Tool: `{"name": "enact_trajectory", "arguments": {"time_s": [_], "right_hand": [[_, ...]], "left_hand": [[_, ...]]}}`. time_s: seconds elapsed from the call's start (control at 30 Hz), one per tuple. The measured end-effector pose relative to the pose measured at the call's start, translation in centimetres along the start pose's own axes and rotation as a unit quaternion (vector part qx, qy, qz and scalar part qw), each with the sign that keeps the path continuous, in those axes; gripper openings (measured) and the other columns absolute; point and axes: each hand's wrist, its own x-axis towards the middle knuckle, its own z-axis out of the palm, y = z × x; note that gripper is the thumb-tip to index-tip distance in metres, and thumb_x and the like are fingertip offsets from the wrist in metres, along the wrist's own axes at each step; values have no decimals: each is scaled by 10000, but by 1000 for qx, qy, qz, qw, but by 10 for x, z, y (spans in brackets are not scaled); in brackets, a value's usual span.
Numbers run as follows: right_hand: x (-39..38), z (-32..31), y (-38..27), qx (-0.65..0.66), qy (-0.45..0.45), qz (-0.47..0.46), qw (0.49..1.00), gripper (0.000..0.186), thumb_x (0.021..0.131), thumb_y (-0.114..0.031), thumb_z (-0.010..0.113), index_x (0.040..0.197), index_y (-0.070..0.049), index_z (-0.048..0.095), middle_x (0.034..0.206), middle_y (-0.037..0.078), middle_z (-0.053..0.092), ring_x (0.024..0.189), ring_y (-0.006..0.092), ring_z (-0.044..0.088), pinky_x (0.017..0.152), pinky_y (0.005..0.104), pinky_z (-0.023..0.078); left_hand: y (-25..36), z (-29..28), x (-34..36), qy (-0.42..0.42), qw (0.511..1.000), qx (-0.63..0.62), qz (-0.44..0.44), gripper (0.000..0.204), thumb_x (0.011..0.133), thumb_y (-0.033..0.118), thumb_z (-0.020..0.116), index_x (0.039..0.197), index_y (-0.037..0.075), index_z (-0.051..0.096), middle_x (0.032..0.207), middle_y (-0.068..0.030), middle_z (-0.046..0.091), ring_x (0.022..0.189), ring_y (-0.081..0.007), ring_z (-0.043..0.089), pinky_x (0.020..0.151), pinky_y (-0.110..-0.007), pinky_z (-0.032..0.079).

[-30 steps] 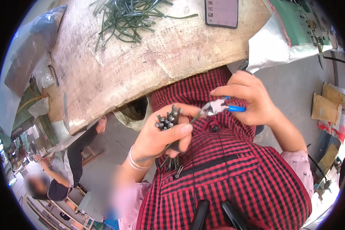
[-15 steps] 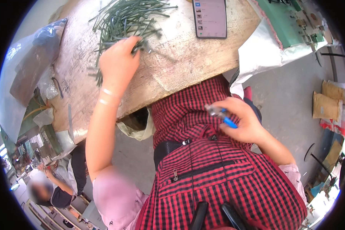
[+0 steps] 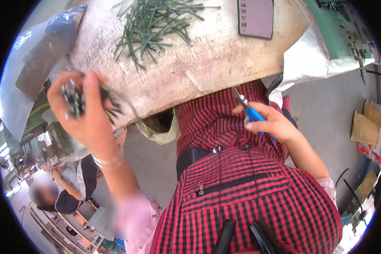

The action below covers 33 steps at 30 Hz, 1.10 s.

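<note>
My left hand (image 3: 93, 122) is lifted at the left edge of the table, its fingers closed around a bundle of dark green cords (image 3: 73, 100). The cut ends of the bundle face up, and the hand is slightly blurred. A loose pile of similar thin green cord pieces (image 3: 150, 29) lies on the worn table, farther away and to the right of that hand. Over my checked apron, my right hand (image 3: 273, 122) grips blue-handled pliers (image 3: 250, 112). Their narrow metal tip points up toward the table's near edge.
A phone (image 3: 255, 19) with a lit screen rests on the tabletop (image 3: 199, 63). Clear plastic bags (image 3: 42, 55) crowd the left side. An open pale bag (image 3: 158, 131) hangs below the table edge. A green machine bench (image 3: 338, 29) stands at right; another person (image 3: 63, 199) is at lower left.
My left hand has moved from the pile toward me and left, now carrying a bundle of cords. My right hand has turned the pliers so their tip points up and away.
</note>
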Motion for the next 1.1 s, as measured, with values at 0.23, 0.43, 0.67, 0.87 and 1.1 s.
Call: {"name": "enact_trajectory", "arguments": {"time_s": [0.23, 0.43, 0.67, 0.87, 1.1], "right_hand": [[-12, 30, -61, -418, 188, -271, 846, 580, 674, -6, 665, 1242, -126, 660, 829, 93, 534, 784, 264, 564, 706, 361, 468], [-11, 44, -69, -545, 213, -312, 748, 621, 668, -3, 679, 1271, -150, 650, 864, 98, 554, 814, 290, 551, 736, 381, 449], [-20, 60, -76, -625, 210, -284, 696, 692, 666, -19, 684, 1333, -183, 601, 916, 97, 514, 845, 306, 526, 738, 403, 445], [-18, 39, -78, -695, 196, -358, 592, 602, 602, -34, 683, 1180, -204, 671, 813, 66, 450, 756, 263, 504, 573, 377, 406], [-15, 16, -94, -731, 142, -492, 451, 449, 633, -172, 653, 1069, -270, 695, 798, 14, 446, 711, 196, 507, 486, 317, 373]], "left_hand": [[7, 34, -92, -251, 878, -238, -330, 343, 892, 9, 664, 1228, -12, 598, 751, -21, 608, 604, -57, 536, 474, -193, 359], [18, 24, -95, -278, 781, -349, -437, 322, 883, 26, 676, 1188, -64, 625, 740, -43, 624, 597, -68, 535, 481, -192, 355], [22, 13, -89, -274, 756, -360, -472, 305, 867, 0, 656, 1160, -85, 632, 699, -38, 599, 572, -76, 511, 483, -206, 343], [33, 9, -71, -358, 728, -315, -492, 292, 831, 3, 677, 1106, -92, 654, 680, -34, 593, 558, -70, 492, 497, -212, 339], [28, 6, -57, -507, 669, -242, -486, 247, 827, 1, 701, 1062, -71, 685, 693, -18, 620, 555, -59, 506, 515, -210, 379]]}}
